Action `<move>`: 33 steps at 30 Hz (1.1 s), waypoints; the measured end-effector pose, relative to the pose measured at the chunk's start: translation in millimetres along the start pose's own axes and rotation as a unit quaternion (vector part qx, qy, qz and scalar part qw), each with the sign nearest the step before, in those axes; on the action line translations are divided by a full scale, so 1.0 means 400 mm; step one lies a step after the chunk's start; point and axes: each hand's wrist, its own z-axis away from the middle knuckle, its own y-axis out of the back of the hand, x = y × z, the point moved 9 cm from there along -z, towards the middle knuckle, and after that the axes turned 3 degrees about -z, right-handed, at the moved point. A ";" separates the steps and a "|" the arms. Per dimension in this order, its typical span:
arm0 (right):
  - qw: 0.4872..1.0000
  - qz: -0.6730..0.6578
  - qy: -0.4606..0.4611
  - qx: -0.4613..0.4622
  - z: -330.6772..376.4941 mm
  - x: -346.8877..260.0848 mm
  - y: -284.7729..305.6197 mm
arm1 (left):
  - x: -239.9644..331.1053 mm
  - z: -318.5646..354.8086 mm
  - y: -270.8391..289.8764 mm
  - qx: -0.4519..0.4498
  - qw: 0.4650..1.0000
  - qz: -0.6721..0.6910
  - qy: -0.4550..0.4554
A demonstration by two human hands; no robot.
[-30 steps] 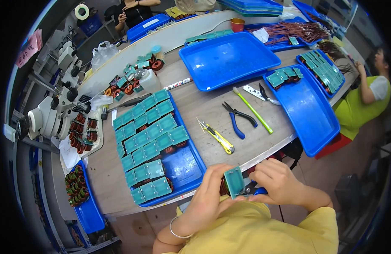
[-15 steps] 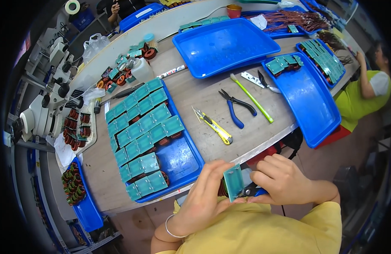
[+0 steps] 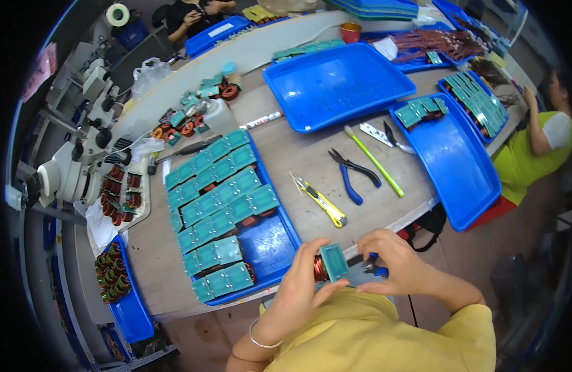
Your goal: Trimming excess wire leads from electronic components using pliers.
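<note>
My left hand [image 3: 293,285] grips a coil assembly at the table's front edge. It has a square green circuit board [image 3: 334,263] and a copper-wound coil [image 3: 319,269] behind it. My right hand [image 3: 397,263] is curled around small blue-handled cutters [image 3: 374,268], their jaws apart from the board. Left of my hands, several similar assemblies [image 3: 221,199] lie in rows, boards up, in a blue tray [image 3: 270,242]. Blue-and-black needle-nose pliers [image 3: 349,177], a yellow utility knife [image 3: 323,204] and a green brush-like stick [image 3: 379,162] rest on the table beyond.
A large blue tray [image 3: 338,84] sits at the back, and another [image 3: 450,167] at the right overhangs the table edge. Microscopes [image 3: 66,170] and loose coils [image 3: 119,192] are on the left. One co-worker [image 3: 540,142] sits at the right; another person [image 3: 199,18] is behind the divider.
The cutters have come away from the board, and my right hand has loosened around them. My left hand has turned the board, showing more of the copper coil. The view has shifted slightly.
</note>
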 end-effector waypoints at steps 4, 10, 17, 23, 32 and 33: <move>0.999 -0.041 0.002 0.009 -0.006 -0.024 0.003 | 0.013 0.005 -0.031 -0.010 0.999 0.051 -0.013; 0.995 -0.095 -0.018 -0.029 -0.021 0.016 -0.015 | -0.012 0.005 -0.061 -0.061 0.994 0.092 0.014; 0.945 0.002 -0.186 0.270 0.017 0.164 0.310 | 0.028 0.036 0.165 0.105 0.970 -0.220 0.012; 0.789 0.220 -0.217 0.531 0.120 0.440 0.717 | -0.142 0.199 0.262 0.141 0.939 -0.301 0.088; 0.796 0.304 -0.389 0.350 0.151 0.911 0.844 | -0.172 0.217 0.268 0.152 0.926 -0.317 0.140; 0.818 0.300 -0.349 0.345 0.163 0.923 0.864 | -0.164 0.213 0.270 0.151 0.926 -0.318 0.136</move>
